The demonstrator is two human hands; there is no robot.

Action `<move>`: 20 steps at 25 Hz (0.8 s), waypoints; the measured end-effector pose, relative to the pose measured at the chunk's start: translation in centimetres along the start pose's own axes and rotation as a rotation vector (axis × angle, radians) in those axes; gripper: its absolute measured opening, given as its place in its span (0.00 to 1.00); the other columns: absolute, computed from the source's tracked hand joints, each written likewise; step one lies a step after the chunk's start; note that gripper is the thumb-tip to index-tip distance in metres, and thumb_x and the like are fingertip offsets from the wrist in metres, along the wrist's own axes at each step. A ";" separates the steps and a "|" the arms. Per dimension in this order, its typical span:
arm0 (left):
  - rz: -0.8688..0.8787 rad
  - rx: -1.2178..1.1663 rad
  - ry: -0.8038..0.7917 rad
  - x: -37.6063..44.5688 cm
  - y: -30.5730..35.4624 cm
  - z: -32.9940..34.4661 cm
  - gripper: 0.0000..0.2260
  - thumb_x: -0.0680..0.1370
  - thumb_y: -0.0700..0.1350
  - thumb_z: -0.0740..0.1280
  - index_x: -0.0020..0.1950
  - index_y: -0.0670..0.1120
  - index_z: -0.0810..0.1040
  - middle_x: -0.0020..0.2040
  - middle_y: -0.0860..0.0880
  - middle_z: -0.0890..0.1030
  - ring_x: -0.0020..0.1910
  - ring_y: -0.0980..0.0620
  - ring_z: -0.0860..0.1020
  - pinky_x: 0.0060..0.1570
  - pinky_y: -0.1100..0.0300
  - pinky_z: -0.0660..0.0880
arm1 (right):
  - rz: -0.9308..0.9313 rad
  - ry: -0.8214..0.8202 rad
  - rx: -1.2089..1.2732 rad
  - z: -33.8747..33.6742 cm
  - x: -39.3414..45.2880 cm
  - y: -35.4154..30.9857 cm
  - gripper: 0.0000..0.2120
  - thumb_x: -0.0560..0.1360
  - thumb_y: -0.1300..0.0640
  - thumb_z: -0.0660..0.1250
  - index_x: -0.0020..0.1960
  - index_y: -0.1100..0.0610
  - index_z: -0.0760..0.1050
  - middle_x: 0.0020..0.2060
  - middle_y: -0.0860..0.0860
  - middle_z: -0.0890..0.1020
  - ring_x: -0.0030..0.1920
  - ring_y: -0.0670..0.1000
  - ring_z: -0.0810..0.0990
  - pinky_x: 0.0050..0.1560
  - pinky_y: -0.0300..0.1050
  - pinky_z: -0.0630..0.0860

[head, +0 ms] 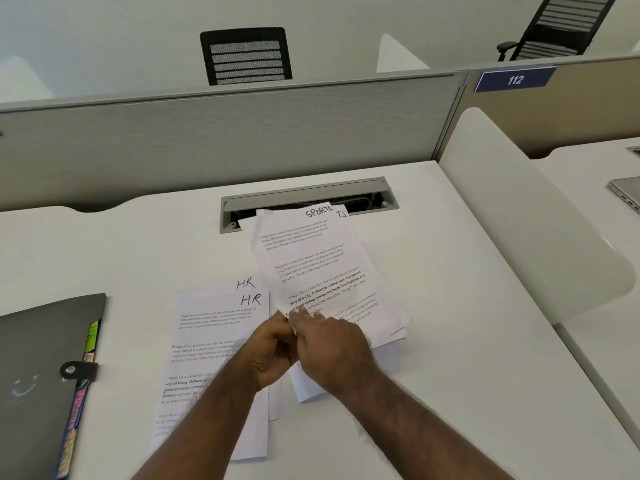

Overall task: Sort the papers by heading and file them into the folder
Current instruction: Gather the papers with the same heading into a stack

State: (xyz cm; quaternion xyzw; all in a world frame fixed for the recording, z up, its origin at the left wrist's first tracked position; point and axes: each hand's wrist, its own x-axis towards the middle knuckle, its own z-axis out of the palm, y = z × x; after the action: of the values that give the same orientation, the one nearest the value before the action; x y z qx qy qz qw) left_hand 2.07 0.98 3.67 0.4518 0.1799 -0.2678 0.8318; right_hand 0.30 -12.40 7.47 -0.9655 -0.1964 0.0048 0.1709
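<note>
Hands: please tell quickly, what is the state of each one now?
Left hand: fingers curled, pinching the lower edge of the SPORTS sheet.
Right hand: pinches the same sheet's edge.

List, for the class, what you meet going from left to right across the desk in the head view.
Dark folder with coloured tabs → HR papers → left hand → right hand, both hands gripping the SPORTS papers → curved white divider → laptop edge.
</note>
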 end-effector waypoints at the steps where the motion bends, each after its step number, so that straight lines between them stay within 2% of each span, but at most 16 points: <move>1: -0.018 -0.090 0.030 0.0 0.1 -0.4 0.06 0.65 0.31 0.63 0.30 0.39 0.77 0.38 0.40 0.79 0.36 0.46 0.80 0.35 0.56 0.79 | 0.013 -0.076 0.027 -0.3 -0.1 0.0 0.22 0.79 0.52 0.54 0.71 0.54 0.71 0.68 0.55 0.76 0.61 0.59 0.80 0.56 0.55 0.79; 2: -0.019 -0.155 0.064 0.1 0.3 -0.7 0.04 0.61 0.35 0.69 0.33 0.37 0.77 0.40 0.39 0.78 0.39 0.44 0.79 0.40 0.54 0.80 | 0.018 -0.161 0.055 -0.7 -0.1 -0.2 0.24 0.80 0.49 0.52 0.74 0.54 0.67 0.72 0.54 0.72 0.68 0.57 0.75 0.62 0.55 0.75; 3: -0.028 -0.154 0.081 0.2 0.4 -1.0 0.12 0.59 0.38 0.74 0.40 0.36 0.78 0.44 0.38 0.78 0.44 0.41 0.79 0.46 0.51 0.79 | 0.019 -0.240 0.075 -1.1 -0.2 -0.2 0.25 0.81 0.47 0.50 0.76 0.53 0.64 0.75 0.53 0.68 0.72 0.55 0.70 0.67 0.54 0.71; 4: -0.041 -0.127 0.102 0.3 0.4 -1.1 0.17 0.63 0.40 0.76 0.48 0.35 0.78 0.48 0.37 0.80 0.48 0.40 0.79 0.51 0.49 0.79 | 0.009 -0.286 0.081 -1.4 -0.3 -0.2 0.25 0.82 0.46 0.50 0.77 0.52 0.62 0.76 0.52 0.65 0.74 0.54 0.67 0.69 0.53 0.69; 6: 0.027 -0.098 0.167 0.5 0.5 -0.8 0.14 0.75 0.40 0.70 0.59 0.37 0.79 0.54 0.40 0.84 0.54 0.41 0.82 0.53 0.47 0.80 | 0.002 -0.287 0.125 -1.7 -0.6 0.0 0.23 0.83 0.46 0.50 0.76 0.49 0.64 0.75 0.49 0.66 0.74 0.51 0.67 0.70 0.51 0.68; 8: 0.134 -0.069 0.189 0.6 0.7 -0.4 0.14 0.79 0.36 0.66 0.64 0.41 0.77 0.58 0.41 0.83 0.56 0.41 0.83 0.51 0.48 0.81 | 0.067 -0.144 0.221 -1.1 -1.4 0.5 0.22 0.82 0.45 0.53 0.73 0.47 0.68 0.74 0.46 0.69 0.74 0.47 0.67 0.71 0.48 0.68; 9: 0.170 -0.068 0.210 0.7 0.9 -0.4 0.15 0.79 0.35 0.65 0.66 0.41 0.76 0.60 0.41 0.82 0.57 0.42 0.82 0.52 0.48 0.81 | 0.131 0.019 0.237 -0.5 -1.6 0.9 0.22 0.81 0.44 0.55 0.74 0.46 0.68 0.74 0.45 0.68 0.75 0.47 0.64 0.72 0.49 0.67; 11: 0.221 -0.093 0.238 0.9 1.0 -0.7 0.17 0.79 0.35 0.65 0.68 0.43 0.75 0.62 0.42 0.82 0.60 0.42 0.81 0.57 0.45 0.79 | 0.342 0.303 0.230 0.7 -1.9 2.0 0.31 0.78 0.41 0.61 0.78 0.49 0.60 0.78 0.50 0.59 0.78 0.52 0.56 0.75 0.51 0.61; 12: 0.240 -0.116 0.243 0.9 1.2 -0.6 0.18 0.79 0.34 0.65 0.69 0.43 0.75 0.62 0.43 0.81 0.61 0.42 0.80 0.58 0.43 0.78 | 0.507 0.360 0.308 1.1 -1.8 2.7 0.39 0.75 0.40 0.64 0.79 0.51 0.53 0.80 0.53 0.53 0.79 0.55 0.54 0.75 0.52 0.59; 13: 0.263 -0.153 0.244 0.9 1.2 -0.5 0.18 0.79 0.34 0.65 0.69 0.44 0.75 0.63 0.44 0.81 0.61 0.42 0.80 0.59 0.43 0.77 | 0.683 0.335 0.495 1.2 -1.6 3.4 0.46 0.72 0.38 0.68 0.80 0.50 0.47 0.80 0.54 0.50 0.79 0.56 0.54 0.75 0.54 0.59; 14: 0.284 -0.194 0.242 0.8 1.2 -0.2 0.19 0.79 0.33 0.65 0.68 0.45 0.75 0.62 0.45 0.82 0.61 0.43 0.80 0.58 0.43 0.77 | 0.816 0.281 0.763 1.1 -1.4 3.9 0.52 0.68 0.36 0.72 0.80 0.49 0.45 0.80 0.53 0.53 0.77 0.56 0.58 0.75 0.55 0.61; 15: 0.303 -0.226 0.243 0.8 1.1 0.2 0.18 0.78 0.33 0.65 0.67 0.46 0.76 0.61 0.45 0.82 0.59 0.44 0.81 0.57 0.44 0.78 | 0.868 0.247 1.080 1.0 -1.2 4.3 0.56 0.63 0.34 0.75 0.80 0.47 0.48 0.78 0.53 0.61 0.75 0.55 0.65 0.73 0.57 0.65; 16: 0.313 -0.250 0.244 0.7 1.1 0.7 0.18 0.78 0.33 0.65 0.65 0.47 0.76 0.60 0.46 0.83 0.58 0.45 0.82 0.55 0.45 0.79 | 0.862 0.218 1.388 1.1 -1.1 4.7 0.55 0.59 0.34 0.77 0.78 0.47 0.55 0.72 0.52 0.72 0.70 0.54 0.73 0.69 0.59 0.70; 17: 0.322 -0.262 0.234 0.6 0.9 1.3 0.18 0.78 0.33 0.65 0.65 0.47 0.76 0.60 0.46 0.83 0.57 0.45 0.83 0.54 0.46 0.80 | 0.833 0.183 1.595 1.2 -1.1 5.0 0.47 0.61 0.36 0.77 0.75 0.49 0.63 0.65 0.51 0.79 0.63 0.54 0.79 0.64 0.59 0.75; 19: 0.326 -0.255 0.210 0.6 0.4 2.2 0.19 0.77 0.34 0.66 0.67 0.46 0.75 0.60 0.45 0.83 0.56 0.45 0.83 0.51 0.47 0.82 | 0.738 0.168 1.704 1.3 -0.9 5.3 0.24 0.73 0.51 0.72 0.67 0.50 0.72 0.56 0.50 0.85 0.56 0.54 0.84 0.53 0.57 0.81; 20: 0.317 -0.243 0.202 0.4 0.4 2.6 0.20 0.76 0.34 0.67 0.67 0.46 0.75 0.60 0.45 0.83 0.56 0.45 0.83 0.49 0.48 0.82 | 0.713 0.192 1.663 1.4 -0.9 5.4 0.18 0.76 0.58 0.68 0.65 0.50 0.73 0.56 0.50 0.85 0.55 0.54 0.84 0.50 0.54 0.82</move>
State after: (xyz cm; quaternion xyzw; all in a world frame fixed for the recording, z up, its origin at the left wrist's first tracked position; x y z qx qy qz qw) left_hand 2.79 -1.19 5.04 0.3954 0.2198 -0.0634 0.8896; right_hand 1.44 -16.96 4.30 -0.5304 0.1959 0.1172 0.8164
